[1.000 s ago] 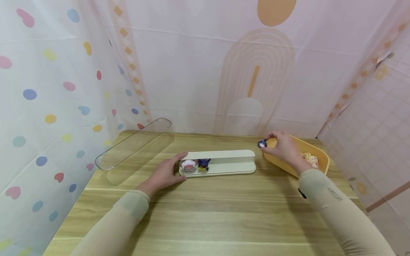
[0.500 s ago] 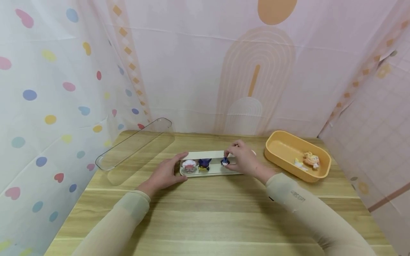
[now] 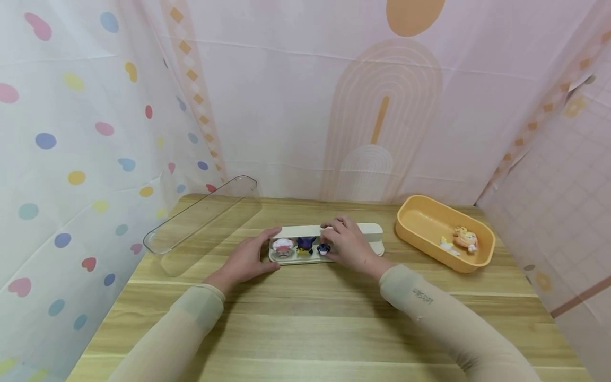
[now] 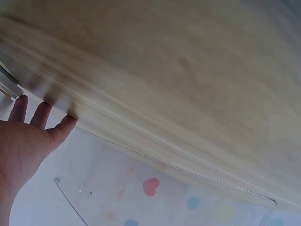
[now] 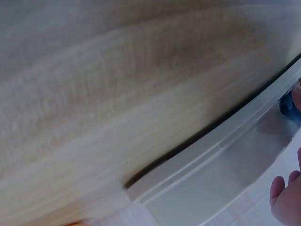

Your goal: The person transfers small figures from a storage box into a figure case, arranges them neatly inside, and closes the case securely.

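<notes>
A long cream display base [image 3: 350, 249] with a raised back step lies mid-table. My left hand [image 3: 244, 259] holds its left end, thumb at the front edge and index finger at the back. Along its lower step, a white-and-pink figurine [image 3: 282, 248] stands leftmost, with a purple-and-yellow figurine [image 3: 305, 245] beside it. To the right of these, my right hand [image 3: 350, 245] pinches a small dark blue figurine [image 3: 323, 249] low over the step; whether it touches the base cannot be told. The right wrist view catches part of the blue figurine [image 5: 288, 107] at its edge.
A yellow bin [image 3: 412, 239] stands at the right with an orange-and-cream figurine [image 3: 465, 240] and a small white-and-yellow piece [image 3: 448, 246] in it. A transparent cover [image 3: 200, 225] lies at the left. Patterned curtains [image 3: 286, 106] border the wooden table [image 3: 305, 318].
My right hand has carried the blue figurine left from over the yellow bin to the base, beside the purple figurine. My left hand has stayed at the base's left end.
</notes>
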Tool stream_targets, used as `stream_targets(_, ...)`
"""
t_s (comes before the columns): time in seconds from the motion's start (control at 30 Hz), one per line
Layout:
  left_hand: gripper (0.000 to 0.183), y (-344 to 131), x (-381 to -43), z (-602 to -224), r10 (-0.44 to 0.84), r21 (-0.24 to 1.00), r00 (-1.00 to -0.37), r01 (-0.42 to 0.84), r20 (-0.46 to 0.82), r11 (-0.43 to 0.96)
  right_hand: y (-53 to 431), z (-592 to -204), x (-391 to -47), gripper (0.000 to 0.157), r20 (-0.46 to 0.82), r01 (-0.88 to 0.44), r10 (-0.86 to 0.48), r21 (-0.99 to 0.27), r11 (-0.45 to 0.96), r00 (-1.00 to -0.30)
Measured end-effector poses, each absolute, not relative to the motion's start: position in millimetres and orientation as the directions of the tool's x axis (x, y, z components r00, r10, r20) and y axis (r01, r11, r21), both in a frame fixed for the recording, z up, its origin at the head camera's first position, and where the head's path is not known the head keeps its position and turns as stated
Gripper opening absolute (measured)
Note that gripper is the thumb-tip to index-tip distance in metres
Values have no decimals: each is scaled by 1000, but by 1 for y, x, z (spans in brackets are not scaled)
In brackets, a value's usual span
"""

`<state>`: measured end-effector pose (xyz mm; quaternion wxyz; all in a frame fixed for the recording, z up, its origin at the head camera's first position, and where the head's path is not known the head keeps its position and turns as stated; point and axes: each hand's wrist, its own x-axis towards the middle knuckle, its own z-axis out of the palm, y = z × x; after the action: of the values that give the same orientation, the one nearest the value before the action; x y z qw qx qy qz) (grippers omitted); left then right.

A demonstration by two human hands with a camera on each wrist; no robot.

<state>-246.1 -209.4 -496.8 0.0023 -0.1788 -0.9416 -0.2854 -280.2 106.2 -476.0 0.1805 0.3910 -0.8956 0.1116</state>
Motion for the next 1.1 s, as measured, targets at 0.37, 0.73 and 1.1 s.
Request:
stream_targets(0.37,97,-210,-245,-497,339,525,-935,343,107,779,105,-477,-276,32,394,-721,-636,-106,685,-663)
stream_targets(0.73,97,-211,-246,-498,340,531,-932,352,124,771,110,-473,-274,36,355,-689,-612,-146,710,-707)
stream_targets(1.1,97,-211,-245,-497,345,525,-930,358,128,772,136,-447,-278,33,473,-698,-572,-139,702,-670)
